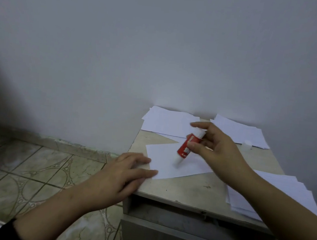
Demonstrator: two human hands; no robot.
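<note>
Left hand [126, 172], closest to me, presses straight fingers on a corner of the sheet [165, 164] at the table [185, 189] edge. Right hand [215, 151] grips the glue stick [185, 147], tip down over mid-sheet. I judge gluing is in hand; next I need an even stroke with the paper pinned.

Right hand [215, 151] holds glue stick [187, 146] over sheet [165, 164] — left hand [126, 172] presses sheet.

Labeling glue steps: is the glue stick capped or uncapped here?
Uncapped, likely: the glue stick shows a pale bare end on the sheet; a small clear cap lies apart by the far paper stack.
</note>
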